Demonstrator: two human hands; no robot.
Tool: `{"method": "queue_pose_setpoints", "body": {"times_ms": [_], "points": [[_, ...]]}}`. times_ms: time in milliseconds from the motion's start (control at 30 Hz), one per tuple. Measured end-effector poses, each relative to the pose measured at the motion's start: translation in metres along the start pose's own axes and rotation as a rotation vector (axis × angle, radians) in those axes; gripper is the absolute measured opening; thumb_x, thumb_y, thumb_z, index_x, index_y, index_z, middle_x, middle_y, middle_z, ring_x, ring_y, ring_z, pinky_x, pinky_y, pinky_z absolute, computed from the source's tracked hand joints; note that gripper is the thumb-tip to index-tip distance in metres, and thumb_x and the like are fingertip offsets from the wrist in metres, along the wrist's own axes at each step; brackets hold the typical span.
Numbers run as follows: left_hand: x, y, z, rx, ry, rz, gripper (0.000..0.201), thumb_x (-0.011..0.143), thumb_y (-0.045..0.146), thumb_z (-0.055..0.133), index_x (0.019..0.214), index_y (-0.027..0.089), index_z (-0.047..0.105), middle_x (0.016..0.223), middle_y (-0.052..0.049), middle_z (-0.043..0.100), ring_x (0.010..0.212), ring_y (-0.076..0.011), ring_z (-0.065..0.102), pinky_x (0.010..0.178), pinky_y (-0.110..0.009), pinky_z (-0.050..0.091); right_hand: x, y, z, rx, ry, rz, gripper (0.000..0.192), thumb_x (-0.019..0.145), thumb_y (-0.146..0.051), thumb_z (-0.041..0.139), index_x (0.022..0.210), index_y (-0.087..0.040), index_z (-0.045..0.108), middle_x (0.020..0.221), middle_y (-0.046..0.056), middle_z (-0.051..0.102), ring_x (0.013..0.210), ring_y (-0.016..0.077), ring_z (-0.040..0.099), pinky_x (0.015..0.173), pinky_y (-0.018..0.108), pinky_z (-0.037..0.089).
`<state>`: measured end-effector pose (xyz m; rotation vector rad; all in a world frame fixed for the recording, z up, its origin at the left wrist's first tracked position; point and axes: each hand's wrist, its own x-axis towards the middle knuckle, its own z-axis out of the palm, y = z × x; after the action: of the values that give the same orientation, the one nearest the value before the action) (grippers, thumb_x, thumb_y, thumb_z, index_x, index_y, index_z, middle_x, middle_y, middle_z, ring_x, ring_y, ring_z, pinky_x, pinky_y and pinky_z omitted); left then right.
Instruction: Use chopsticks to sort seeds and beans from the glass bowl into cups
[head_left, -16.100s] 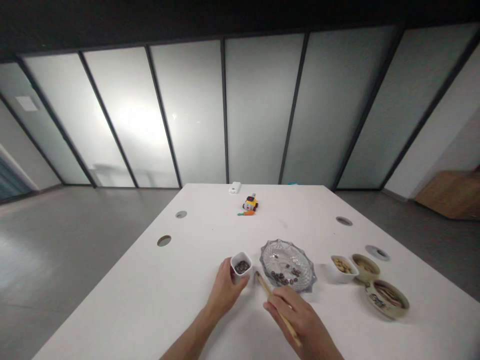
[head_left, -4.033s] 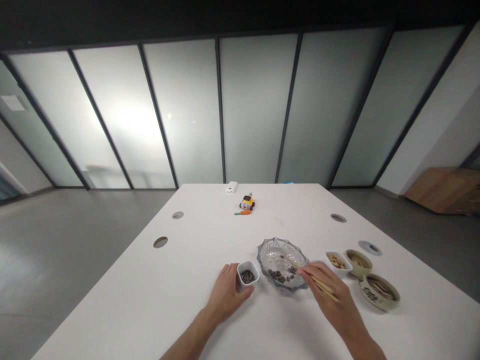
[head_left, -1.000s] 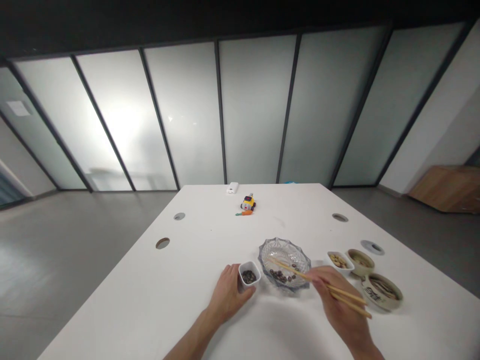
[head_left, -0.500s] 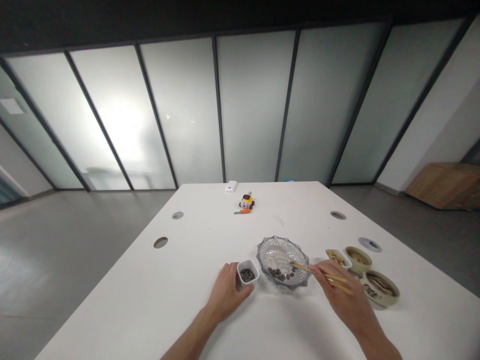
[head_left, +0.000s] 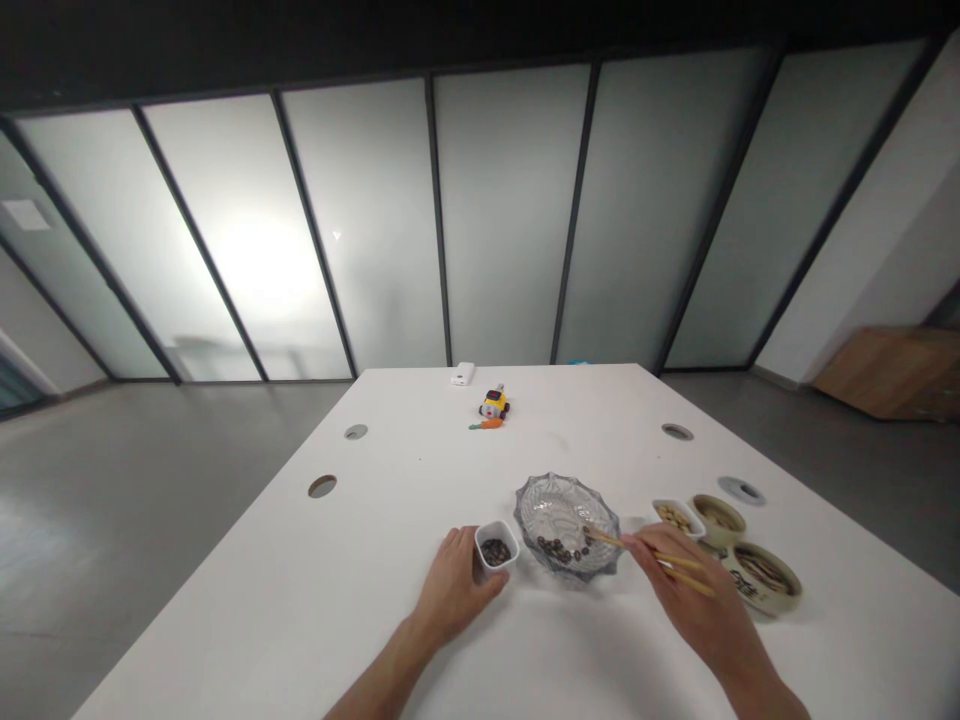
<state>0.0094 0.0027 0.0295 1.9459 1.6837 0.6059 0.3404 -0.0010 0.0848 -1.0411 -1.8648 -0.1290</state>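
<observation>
My left hand (head_left: pixel 452 592) grips the near side of a small white square cup (head_left: pixel 496 547) holding dark beans. To its right a clear glass dish (head_left: pixel 564 506) has more dark beans (head_left: pixel 561 548) along its near side. My right hand (head_left: pixel 694 602) holds wooden chopsticks (head_left: pixel 645 555), whose tips reach into the dish's right side near the beans. Whether a bean is pinched between the tips is too small to tell.
A small white dish of pale nuts (head_left: pixel 676 517), a tan bowl (head_left: pixel 718 517) and a patterned bowl (head_left: pixel 766 575) stand right of the glass dish. A yellow toy car with a carrot (head_left: pixel 493 407) and a white box (head_left: pixel 463 374) lie far back. Cable holes (head_left: pixel 322 486) dot the white table (head_left: pixel 300 600).
Over the last second my right hand drew the chopsticks back, so the tips went from the dish's middle to its right side. My left hand stayed on the cup.
</observation>
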Motion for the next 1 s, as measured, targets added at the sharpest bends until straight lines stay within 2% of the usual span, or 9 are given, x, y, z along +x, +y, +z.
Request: {"method": "queue_pose_setpoints", "body": {"times_ms": [333, 767, 1000], "points": [[-0.0007, -0.0001, 0.0005, -0.018, 0.013, 0.014, 0.026, 0.090, 0.032, 0.077, 0.111, 0.021, 0.067, 0.118, -0.008, 0.074, 0.111, -0.0291, 0.064, 0.103, -0.038, 0.048, -0.0073, 0.0048, 0.0027, 0.048, -0.061, 0.046, 0.033, 0.118, -0.043, 0.060, 0.094, -0.027, 0.073, 0.089, 0.003, 0.080, 0.080, 0.0202, 0.081, 0.073, 0.030, 0.064], [-0.0004, -0.0005, 0.0007, -0.018, 0.015, 0.021, 0.025, 0.090, 0.033, 0.076, 0.111, 0.022, 0.067, 0.117, -0.008, 0.074, 0.112, -0.0291, 0.065, 0.102, -0.039, 0.048, -0.0080, 0.0100, 0.0014, -0.056, 0.063, -0.016, 0.026, 0.117, -0.039, 0.062, 0.096, -0.027, 0.074, 0.088, 0.002, 0.080, 0.081, 0.0211, 0.081, 0.077, 0.032, 0.064], [-0.0011, 0.0007, -0.0012, -0.026, 0.012, 0.013, 0.027, 0.090, 0.034, 0.075, 0.113, 0.022, 0.068, 0.120, -0.008, 0.075, 0.113, -0.0289, 0.065, 0.104, -0.038, 0.048, -0.0028, 0.0063, 0.0025, -0.051, 0.043, -0.003, 0.037, 0.119, -0.048, 0.057, 0.092, -0.028, 0.071, 0.084, 0.000, 0.079, 0.075, 0.0198, 0.079, 0.074, 0.031, 0.064]]}}
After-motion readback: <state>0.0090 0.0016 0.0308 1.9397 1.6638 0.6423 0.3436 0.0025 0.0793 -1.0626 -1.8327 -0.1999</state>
